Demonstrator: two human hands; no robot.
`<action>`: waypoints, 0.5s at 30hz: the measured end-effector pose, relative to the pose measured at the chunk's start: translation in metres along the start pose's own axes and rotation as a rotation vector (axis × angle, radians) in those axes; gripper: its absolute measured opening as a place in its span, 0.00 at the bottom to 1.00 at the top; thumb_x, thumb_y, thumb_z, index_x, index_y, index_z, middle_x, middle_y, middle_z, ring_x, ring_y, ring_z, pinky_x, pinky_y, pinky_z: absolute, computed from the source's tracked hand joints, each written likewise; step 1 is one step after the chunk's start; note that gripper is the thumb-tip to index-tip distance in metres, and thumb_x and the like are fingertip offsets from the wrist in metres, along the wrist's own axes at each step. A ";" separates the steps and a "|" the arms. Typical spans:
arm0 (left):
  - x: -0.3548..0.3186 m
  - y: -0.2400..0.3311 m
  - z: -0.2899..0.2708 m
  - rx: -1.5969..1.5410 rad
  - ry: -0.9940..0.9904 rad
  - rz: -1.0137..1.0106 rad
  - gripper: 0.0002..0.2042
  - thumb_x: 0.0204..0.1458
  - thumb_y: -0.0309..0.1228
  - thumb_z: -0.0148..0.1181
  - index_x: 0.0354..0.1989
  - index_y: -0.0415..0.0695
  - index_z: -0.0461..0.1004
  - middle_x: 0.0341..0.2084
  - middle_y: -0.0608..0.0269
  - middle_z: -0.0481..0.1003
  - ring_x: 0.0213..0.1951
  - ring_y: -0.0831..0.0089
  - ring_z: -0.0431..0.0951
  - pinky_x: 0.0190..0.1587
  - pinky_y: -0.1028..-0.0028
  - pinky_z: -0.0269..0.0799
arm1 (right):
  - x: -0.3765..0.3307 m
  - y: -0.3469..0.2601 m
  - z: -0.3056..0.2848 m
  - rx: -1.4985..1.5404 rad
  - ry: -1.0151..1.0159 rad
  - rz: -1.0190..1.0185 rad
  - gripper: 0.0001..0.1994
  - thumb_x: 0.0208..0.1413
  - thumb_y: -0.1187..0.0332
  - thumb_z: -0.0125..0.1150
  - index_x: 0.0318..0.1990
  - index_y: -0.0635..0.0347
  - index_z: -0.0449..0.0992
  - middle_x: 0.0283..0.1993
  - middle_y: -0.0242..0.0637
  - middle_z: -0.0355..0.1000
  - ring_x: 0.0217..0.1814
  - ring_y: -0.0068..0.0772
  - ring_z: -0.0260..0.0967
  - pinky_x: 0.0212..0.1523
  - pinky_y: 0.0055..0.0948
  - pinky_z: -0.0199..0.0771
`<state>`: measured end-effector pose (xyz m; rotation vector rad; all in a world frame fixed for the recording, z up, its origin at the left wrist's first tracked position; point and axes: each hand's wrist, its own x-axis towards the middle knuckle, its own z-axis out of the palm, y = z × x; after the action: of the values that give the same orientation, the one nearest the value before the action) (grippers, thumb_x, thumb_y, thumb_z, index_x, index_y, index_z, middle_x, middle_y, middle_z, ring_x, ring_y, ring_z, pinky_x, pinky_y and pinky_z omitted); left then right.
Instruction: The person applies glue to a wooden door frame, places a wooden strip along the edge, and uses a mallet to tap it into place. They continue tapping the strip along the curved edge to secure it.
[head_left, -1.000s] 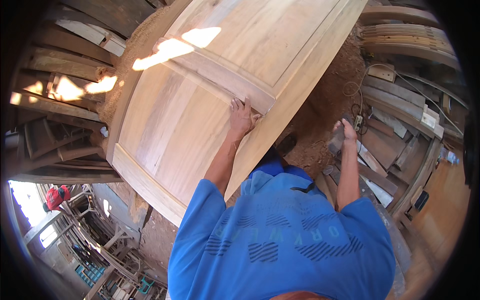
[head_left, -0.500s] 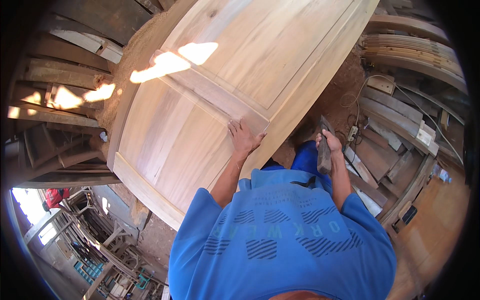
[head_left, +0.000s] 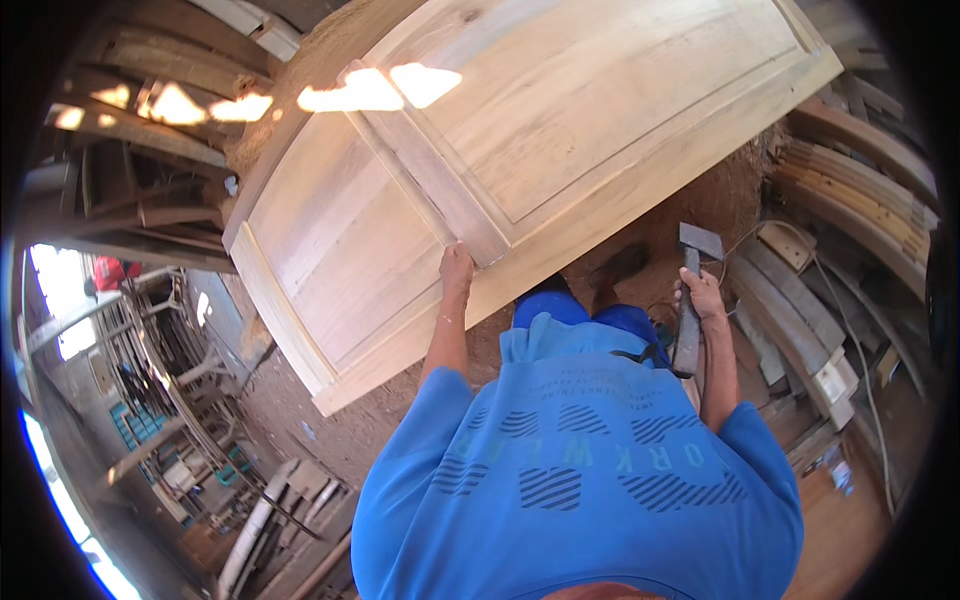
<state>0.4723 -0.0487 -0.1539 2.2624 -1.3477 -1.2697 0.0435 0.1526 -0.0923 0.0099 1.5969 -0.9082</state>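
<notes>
Left hand point(head_left: 457, 268) lay flat on the wooden door point(head_left: 520, 160), I saw. Right hand point(head_left: 703, 296) gripped the hammer point(head_left: 690, 300) beside it.

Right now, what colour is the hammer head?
Dark grey metal hammer head, held in the right hand; head view.

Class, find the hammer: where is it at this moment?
In the head view, the hammer is right of centre, gripped in the right hand, head up, beside the wooden door.

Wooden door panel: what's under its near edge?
Below the wooden door panel lies brown sawdust-covered ground. The left hand rests on its edge. Whatever supports it underneath is hidden.
</notes>
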 end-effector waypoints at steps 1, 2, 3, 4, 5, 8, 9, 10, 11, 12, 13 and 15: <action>-0.011 0.020 0.003 0.108 0.043 -0.006 0.19 0.59 0.42 0.47 0.37 0.34 0.73 0.29 0.42 0.76 0.34 0.53 0.78 0.39 0.60 0.71 | 0.001 -0.016 -0.005 -0.101 -0.009 -0.065 0.11 0.57 0.61 0.59 0.35 0.58 0.67 0.25 0.32 0.69 0.20 0.24 0.68 0.18 0.28 0.72; -0.010 0.015 0.010 0.074 0.102 0.025 0.20 0.58 0.42 0.47 0.37 0.34 0.73 0.29 0.43 0.76 0.33 0.53 0.78 0.39 0.60 0.71 | 0.002 -0.036 -0.013 -0.208 -0.003 -0.140 0.11 0.57 0.62 0.59 0.36 0.58 0.67 0.25 0.32 0.69 0.21 0.23 0.68 0.19 0.28 0.72; -0.005 -0.004 0.010 0.043 0.159 0.057 0.20 0.58 0.42 0.47 0.37 0.35 0.74 0.28 0.43 0.76 0.33 0.53 0.78 0.39 0.60 0.71 | 0.007 -0.047 -0.012 -0.245 -0.030 -0.156 0.11 0.57 0.62 0.58 0.37 0.58 0.66 0.25 0.32 0.69 0.21 0.22 0.68 0.19 0.27 0.72; 0.004 -0.020 0.016 -0.003 0.212 0.095 0.20 0.58 0.42 0.47 0.37 0.35 0.74 0.27 0.44 0.77 0.33 0.53 0.78 0.39 0.60 0.71 | 0.003 -0.072 0.001 -0.307 -0.001 -0.119 0.10 0.57 0.63 0.58 0.38 0.58 0.66 0.26 0.31 0.69 0.21 0.21 0.68 0.20 0.27 0.72; 0.010 -0.026 0.020 0.000 0.209 0.074 0.20 0.58 0.42 0.47 0.39 0.35 0.75 0.29 0.43 0.77 0.35 0.52 0.78 0.39 0.60 0.71 | 0.013 -0.080 0.001 -0.326 -0.024 -0.148 0.10 0.57 0.64 0.57 0.38 0.58 0.66 0.26 0.31 0.69 0.22 0.21 0.68 0.20 0.27 0.72; 0.019 -0.042 0.024 0.081 0.181 0.051 0.20 0.57 0.41 0.47 0.44 0.35 0.76 0.34 0.40 0.77 0.40 0.48 0.78 0.42 0.59 0.72 | 0.022 -0.111 0.022 -0.356 -0.066 -0.172 0.10 0.56 0.65 0.58 0.38 0.60 0.68 0.26 0.34 0.70 0.21 0.23 0.69 0.20 0.27 0.72; 0.016 -0.036 0.029 0.138 0.205 0.089 0.20 0.57 0.40 0.47 0.44 0.35 0.76 0.35 0.39 0.77 0.40 0.48 0.78 0.43 0.59 0.72 | 0.030 -0.112 0.023 -0.361 -0.098 -0.202 0.10 0.56 0.65 0.59 0.38 0.62 0.68 0.25 0.35 0.70 0.21 0.24 0.70 0.20 0.27 0.72; 0.013 -0.030 0.027 0.201 0.235 0.126 0.20 0.57 0.40 0.47 0.44 0.35 0.76 0.35 0.38 0.77 0.41 0.47 0.78 0.43 0.59 0.72 | 0.034 -0.115 0.029 -0.384 -0.140 -0.211 0.11 0.56 0.65 0.58 0.38 0.63 0.68 0.26 0.37 0.71 0.21 0.25 0.70 0.20 0.28 0.72; 0.009 -0.024 0.026 0.209 0.233 0.137 0.19 0.57 0.40 0.47 0.43 0.35 0.76 0.35 0.38 0.77 0.40 0.47 0.78 0.43 0.59 0.72 | 0.041 -0.113 0.034 -0.381 -0.161 -0.215 0.11 0.56 0.66 0.58 0.40 0.65 0.68 0.27 0.38 0.71 0.21 0.26 0.70 0.21 0.29 0.72; 0.006 -0.019 0.026 0.211 0.238 0.141 0.19 0.56 0.39 0.48 0.42 0.35 0.76 0.34 0.38 0.77 0.40 0.47 0.78 0.43 0.59 0.72 | 0.037 -0.118 0.044 -0.390 -0.166 -0.206 0.12 0.56 0.65 0.57 0.40 0.66 0.68 0.27 0.38 0.72 0.21 0.26 0.70 0.21 0.30 0.72; 0.008 -0.027 0.025 0.203 0.254 0.139 0.19 0.56 0.39 0.48 0.39 0.34 0.77 0.33 0.38 0.77 0.40 0.47 0.78 0.43 0.59 0.71 | 0.032 -0.124 0.053 -0.429 -0.185 -0.170 0.13 0.57 0.65 0.56 0.40 0.67 0.69 0.27 0.39 0.72 0.21 0.27 0.70 0.21 0.30 0.72; 0.018 -0.018 0.022 0.147 0.222 0.058 0.19 0.55 0.40 0.50 0.37 0.33 0.76 0.32 0.39 0.77 0.39 0.47 0.78 0.43 0.59 0.71 | 0.034 -0.126 0.058 -0.360 -0.292 -0.170 0.13 0.57 0.64 0.56 0.39 0.66 0.69 0.28 0.39 0.72 0.22 0.26 0.71 0.21 0.29 0.73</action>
<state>0.4700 -0.0478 -0.1873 2.3585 -1.4538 -0.8965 0.0220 0.0179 -0.0507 -0.4965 1.4785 -0.7019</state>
